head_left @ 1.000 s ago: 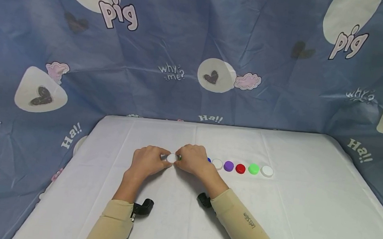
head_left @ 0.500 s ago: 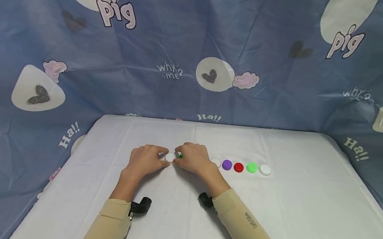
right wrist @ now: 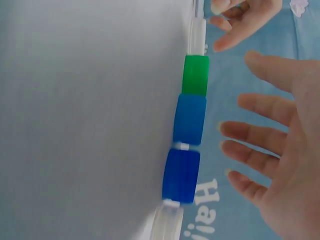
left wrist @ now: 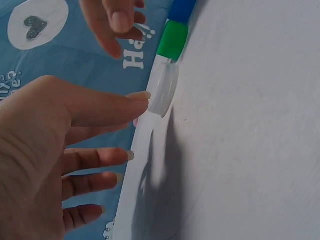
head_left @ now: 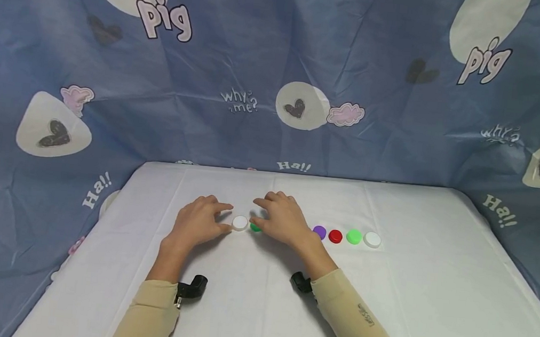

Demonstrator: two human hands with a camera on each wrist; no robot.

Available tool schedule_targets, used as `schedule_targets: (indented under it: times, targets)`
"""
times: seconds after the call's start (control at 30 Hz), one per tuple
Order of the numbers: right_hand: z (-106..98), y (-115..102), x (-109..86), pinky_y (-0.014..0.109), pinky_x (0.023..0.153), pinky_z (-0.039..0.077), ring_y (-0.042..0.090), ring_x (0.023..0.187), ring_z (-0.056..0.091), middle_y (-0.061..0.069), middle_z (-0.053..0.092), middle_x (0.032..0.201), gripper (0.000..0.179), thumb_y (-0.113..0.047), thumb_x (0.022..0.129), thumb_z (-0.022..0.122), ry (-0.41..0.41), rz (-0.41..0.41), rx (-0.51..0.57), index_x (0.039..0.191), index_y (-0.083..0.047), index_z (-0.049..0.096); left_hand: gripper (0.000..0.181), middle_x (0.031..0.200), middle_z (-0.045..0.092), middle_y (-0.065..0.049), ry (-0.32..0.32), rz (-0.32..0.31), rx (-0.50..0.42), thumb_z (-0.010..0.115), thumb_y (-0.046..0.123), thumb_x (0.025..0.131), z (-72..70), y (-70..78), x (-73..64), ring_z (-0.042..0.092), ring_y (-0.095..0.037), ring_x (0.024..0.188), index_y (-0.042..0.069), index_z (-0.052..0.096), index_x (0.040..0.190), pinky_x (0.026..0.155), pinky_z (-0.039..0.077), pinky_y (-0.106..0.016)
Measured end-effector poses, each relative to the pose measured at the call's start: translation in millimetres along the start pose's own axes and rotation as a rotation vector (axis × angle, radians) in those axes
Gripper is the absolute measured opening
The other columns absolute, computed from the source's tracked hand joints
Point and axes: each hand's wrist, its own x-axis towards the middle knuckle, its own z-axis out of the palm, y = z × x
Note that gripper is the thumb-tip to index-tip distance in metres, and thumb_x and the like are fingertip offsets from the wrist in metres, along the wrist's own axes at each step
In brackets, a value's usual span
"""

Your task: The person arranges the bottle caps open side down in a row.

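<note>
A white plastic cap [head_left: 240, 223] lies on the white cloth at the left end of a row of coloured caps. My left hand [head_left: 199, 221] is just left of it, thumb and fingers spread and holding nothing. In the left wrist view its thumb tip overlaps the edge of the white cap [left wrist: 164, 90]; whether it touches, I cannot tell. My right hand [head_left: 284, 220] hovers over the row with fingers spread, close to the green cap [head_left: 256, 229]. Past that green cap, a lighter blue cap [right wrist: 190, 119] and a dark blue cap [right wrist: 181, 175] show in the right wrist view.
Rightward the row carries on with a purple cap [head_left: 320, 233], a red cap [head_left: 335, 236], a light green cap [head_left: 354, 236] and a white end cap [head_left: 372, 239]. A blue printed curtain [head_left: 196, 130] hangs behind the table [head_left: 433, 290].
Both hands have let go of the left-end white cap and drawn apart, left hand leftward, right hand rightward. More of the green cap shows now.
</note>
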Motion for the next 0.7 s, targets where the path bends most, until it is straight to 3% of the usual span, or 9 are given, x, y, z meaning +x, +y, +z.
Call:
schedule_targets:
  times: [0.13, 0.3, 0.47, 0.7]
  targets:
    - [-2.1, 8.8, -5.9, 0.046, 0.108, 0.04, 0.022, 0.127, 0.054, 0.001, 0.061, 0.134, 0.058, -0.053, 0.09, 0.065, -0.005, 0.001, -0.001, 0.14, -0.024, 0.057, 0.061, 0.123, 0.063, -0.006, 0.007, 0.018, 0.0, 0.08, 0.047, 0.078, -2.1, -1.7, -0.3, 0.058, -0.029, 0.11, 0.027, 0.064, 0.134, 0.09, 0.047, -0.051]
    - [-6.0, 18.8, -14.0, 0.053, 0.12, 0.024, 0.026, 0.147, 0.036, 0.003, 0.047, 0.153, 0.071, -0.059, 0.089, 0.063, -0.028, 0.018, 0.034, 0.15, -0.029, 0.044, 0.066, 0.14, 0.056, -0.01, 0.007, 0.046, 0.003, 0.076, 0.049, 0.081, -2.1, -3.6, 0.7, 0.051, -0.034, 0.13, 0.025, 0.059, 0.139, 0.102, 0.042, -0.058]
    - [-10.2, 27.5, -22.1, 0.059, 0.122, 0.015, 0.028, 0.154, 0.021, 0.0, 0.032, 0.163, 0.077, -0.065, 0.089, 0.058, -0.048, 0.036, 0.053, 0.155, -0.032, 0.034, 0.071, 0.154, 0.045, -0.012, 0.007, 0.065, -0.007, 0.072, 0.051, 0.085, -1.0, -3.8, 1.2, 0.037, -0.038, 0.145, 0.023, 0.051, 0.146, 0.112, 0.033, -0.061]
    - [-16.3, 41.5, -34.0, 0.063, 0.12, 0.013, 0.029, 0.156, 0.014, -0.001, 0.023, 0.166, 0.082, -0.068, 0.088, 0.056, -0.036, 0.068, 0.016, 0.157, -0.034, 0.027, 0.078, 0.164, 0.029, -0.01, -0.001, 0.059, -0.045, 0.067, 0.056, 0.087, -1.5, 1.1, -1.0, 0.019, -0.039, 0.153, 0.026, 0.039, 0.153, 0.119, 0.017, -0.063]
